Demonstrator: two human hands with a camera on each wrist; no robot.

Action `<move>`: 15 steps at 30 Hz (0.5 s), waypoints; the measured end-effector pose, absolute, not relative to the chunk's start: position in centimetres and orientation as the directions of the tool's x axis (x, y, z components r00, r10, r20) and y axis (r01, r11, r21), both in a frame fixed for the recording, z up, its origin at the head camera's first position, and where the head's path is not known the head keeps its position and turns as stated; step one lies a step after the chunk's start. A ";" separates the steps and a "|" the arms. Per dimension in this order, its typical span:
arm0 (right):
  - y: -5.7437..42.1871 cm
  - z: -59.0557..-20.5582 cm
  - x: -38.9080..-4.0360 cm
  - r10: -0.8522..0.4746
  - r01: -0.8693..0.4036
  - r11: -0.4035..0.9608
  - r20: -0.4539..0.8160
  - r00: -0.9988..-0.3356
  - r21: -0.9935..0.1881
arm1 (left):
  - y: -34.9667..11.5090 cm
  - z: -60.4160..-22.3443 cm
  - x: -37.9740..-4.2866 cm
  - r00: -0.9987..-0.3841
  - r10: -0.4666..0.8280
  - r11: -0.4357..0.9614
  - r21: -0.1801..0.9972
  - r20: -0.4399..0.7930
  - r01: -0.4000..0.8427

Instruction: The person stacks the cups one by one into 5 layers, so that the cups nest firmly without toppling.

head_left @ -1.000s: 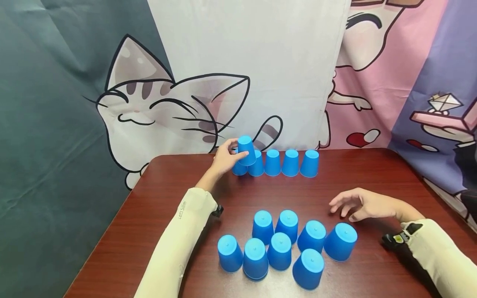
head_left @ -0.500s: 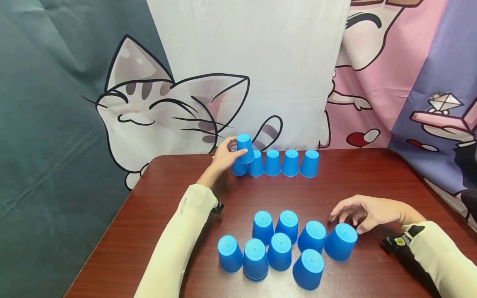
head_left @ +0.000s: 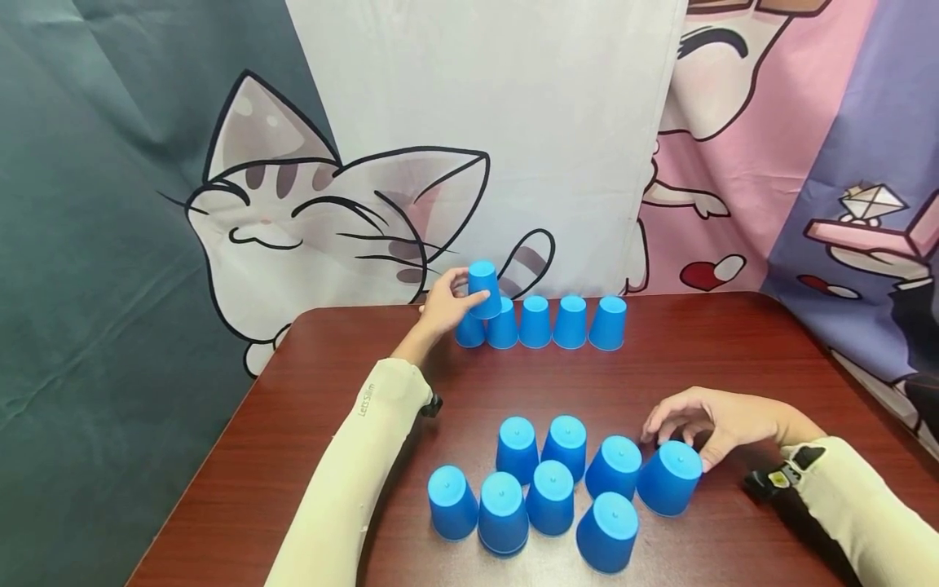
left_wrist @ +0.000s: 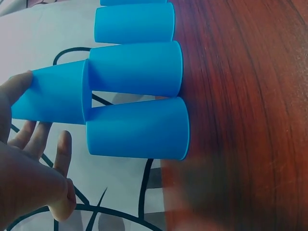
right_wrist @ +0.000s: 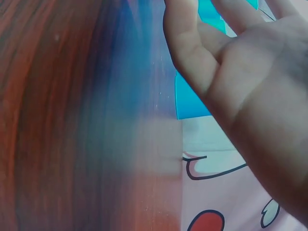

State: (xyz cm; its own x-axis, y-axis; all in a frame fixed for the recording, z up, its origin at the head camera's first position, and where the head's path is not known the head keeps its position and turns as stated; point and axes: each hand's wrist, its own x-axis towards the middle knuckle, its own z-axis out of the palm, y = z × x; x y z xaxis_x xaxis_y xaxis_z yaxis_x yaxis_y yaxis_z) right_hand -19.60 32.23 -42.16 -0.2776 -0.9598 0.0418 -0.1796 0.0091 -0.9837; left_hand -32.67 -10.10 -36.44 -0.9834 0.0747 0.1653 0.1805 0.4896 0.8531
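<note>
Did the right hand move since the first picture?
Yes, downward in the head view: the right hand is now closer to the rightmost blue cup, which stayed put.

Blue cups (head_left: 535, 322), fourteen visible: five in a row at mid-frame; one raised cup (head_left: 484, 284) at the row's left end; eight lower cups (head_left: 551, 499), bottom centre. Hands, two: left hand (head_left: 443, 306), centre; right hand (head_left: 726, 418), lower right. Pale sleeves (head_left: 341, 485): two, lower centre-left and lower right. Table (head_left: 315, 383): one, lower half. Printed cat (head_left: 267, 261): one, left of centre. Printed capsules (head_left: 711, 273): two, right side.
</note>
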 end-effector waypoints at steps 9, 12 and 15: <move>32.1 -42.3 -19.2 -0.962 -0.186 0.038 0.014 -0.272 -0.982 | -9.9 -36.9 -33.0 -0.983 0.077 0.477 0.860 0.164 0.181; 32.0 -42.2 -19.1 -0.966 -0.205 0.047 0.007 -0.258 -0.978 | -10.0 -37.1 -33.0 -0.983 0.083 0.471 0.863 0.164 0.184; 31.9 -42.3 -18.9 -0.968 -0.221 0.053 0.004 -0.252 -0.974 | -10.2 -37.4 -32.8 -0.981 0.071 0.446 0.874 0.180 0.192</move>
State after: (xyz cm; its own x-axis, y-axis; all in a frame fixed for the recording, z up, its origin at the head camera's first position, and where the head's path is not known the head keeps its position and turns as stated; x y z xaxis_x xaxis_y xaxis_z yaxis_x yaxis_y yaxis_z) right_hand -18.88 31.94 -42.26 -0.2519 -0.9677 0.0039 -0.2207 0.0535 -0.9739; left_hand -32.80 -10.15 -37.41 -0.9812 0.0713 0.1796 0.1924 0.4461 0.8741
